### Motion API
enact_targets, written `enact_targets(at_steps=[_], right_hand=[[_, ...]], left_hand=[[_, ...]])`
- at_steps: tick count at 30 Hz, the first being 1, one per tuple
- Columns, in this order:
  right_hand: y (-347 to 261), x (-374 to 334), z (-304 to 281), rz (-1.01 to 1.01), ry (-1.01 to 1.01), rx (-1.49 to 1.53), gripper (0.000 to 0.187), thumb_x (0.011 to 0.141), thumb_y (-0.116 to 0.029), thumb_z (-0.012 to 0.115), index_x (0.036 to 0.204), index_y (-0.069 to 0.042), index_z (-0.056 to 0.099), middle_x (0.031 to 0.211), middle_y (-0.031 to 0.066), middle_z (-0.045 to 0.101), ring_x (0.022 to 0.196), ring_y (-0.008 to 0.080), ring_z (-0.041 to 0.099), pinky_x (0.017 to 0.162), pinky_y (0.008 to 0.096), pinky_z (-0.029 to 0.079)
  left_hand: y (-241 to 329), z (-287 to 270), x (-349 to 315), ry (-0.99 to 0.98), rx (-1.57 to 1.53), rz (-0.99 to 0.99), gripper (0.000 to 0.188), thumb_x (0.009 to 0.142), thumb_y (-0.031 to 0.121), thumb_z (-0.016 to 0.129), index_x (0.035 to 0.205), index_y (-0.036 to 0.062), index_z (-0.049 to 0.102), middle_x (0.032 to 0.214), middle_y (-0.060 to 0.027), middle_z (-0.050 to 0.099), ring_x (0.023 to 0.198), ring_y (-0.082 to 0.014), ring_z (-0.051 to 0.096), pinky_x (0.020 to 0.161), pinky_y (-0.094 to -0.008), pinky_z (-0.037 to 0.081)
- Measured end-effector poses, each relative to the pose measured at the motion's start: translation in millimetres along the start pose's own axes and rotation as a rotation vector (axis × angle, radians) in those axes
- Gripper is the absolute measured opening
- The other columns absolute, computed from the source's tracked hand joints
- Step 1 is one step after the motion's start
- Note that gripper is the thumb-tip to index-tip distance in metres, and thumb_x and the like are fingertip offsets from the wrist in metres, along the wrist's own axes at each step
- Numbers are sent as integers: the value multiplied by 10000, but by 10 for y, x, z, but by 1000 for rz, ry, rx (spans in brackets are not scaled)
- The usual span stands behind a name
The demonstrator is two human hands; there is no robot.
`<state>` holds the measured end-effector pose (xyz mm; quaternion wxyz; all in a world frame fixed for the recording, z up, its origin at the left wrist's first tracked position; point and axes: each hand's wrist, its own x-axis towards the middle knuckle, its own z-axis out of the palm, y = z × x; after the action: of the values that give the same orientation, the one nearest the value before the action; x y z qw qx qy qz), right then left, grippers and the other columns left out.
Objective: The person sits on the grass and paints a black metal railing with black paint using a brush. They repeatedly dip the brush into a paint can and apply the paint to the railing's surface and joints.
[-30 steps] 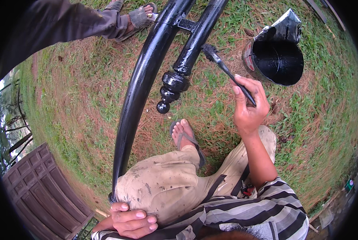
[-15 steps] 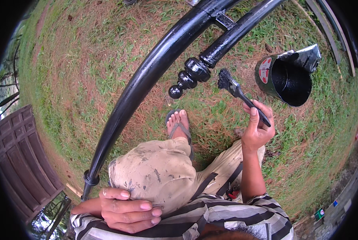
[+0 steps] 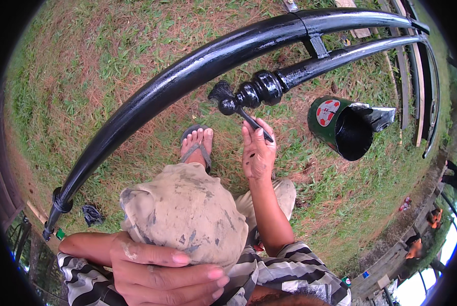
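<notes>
My right hand (image 3: 259,155) pinches the black handle of a paintbrush (image 3: 255,125). The paintbrush passes beneath the ball-tipped black finial (image 3: 267,87), and its dark, splayed bristles show on the far side of the ball. Whether they touch the metal I cannot tell. Dark paint spots mark my right palm. My left hand (image 3: 164,278) lies over my bent knee in paint-stained beige trousers (image 3: 182,204), its fingers stretched out and holding nothing. A long curved pipe (image 3: 162,94), glossy black, arches across the view, joined by a short bracket (image 3: 317,46) to the thinner finial pipe.
A green paint tin (image 3: 335,125), coated black inside, tilts on the grass to the right, with a bent flap at its rim. Boards (image 3: 416,97) lie at the far right. A dark plastic scrap (image 3: 92,214) sits near the pipe's lower end. My sandalled foot (image 3: 198,145) stands below the finial.
The paintbrush in my right hand has moved left, from beside the finial to its ball end. My view has shifted, showing more of the pipes at right. My left hand stays on the knee.
</notes>
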<state>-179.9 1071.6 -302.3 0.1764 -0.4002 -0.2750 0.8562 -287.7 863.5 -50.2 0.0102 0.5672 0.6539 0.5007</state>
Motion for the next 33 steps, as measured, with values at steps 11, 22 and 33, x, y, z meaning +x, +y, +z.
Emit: enact_targets(at_steps=[11, 22, 33], right_hand=[[91, 20, -90, 81, -44, 190, 349, 1041, -155, 672, 1306, 33, 545, 1312, 199, 643, 1203, 280, 685, 1058, 347, 595], [-76, -10, -201, 26, -61, 72, 304, 1066, -159, 631, 1303, 12, 550, 1307, 200, 643, 1173, 279, 692, 1030, 346, 608], [-66, 187, -457, 162, 106, 301, 358, 1060, -180, 647, 1347, 16, 558, 1231, 161, 685, 1118, 223, 704, 1023, 307, 608]], left_hand=[[-144, -286, 257, -224, -106, -62, 127, 872, 94, 768, 980, 160, 774, 968, 14, 821, 1054, -138, 772, 1103, -354, 471], [-221, -265, 248, -208, -97, 23, 89, 896, 138, 749, 976, 159, 783, 932, 1, 823, 1031, -146, 780, 1095, -377, 475], [-122, -23, 62, -33, -10, 43, 273, 948, 226, 567, 761, 291, 755, 822, 115, 790, 894, -31, 741, 981, -314, 414]])
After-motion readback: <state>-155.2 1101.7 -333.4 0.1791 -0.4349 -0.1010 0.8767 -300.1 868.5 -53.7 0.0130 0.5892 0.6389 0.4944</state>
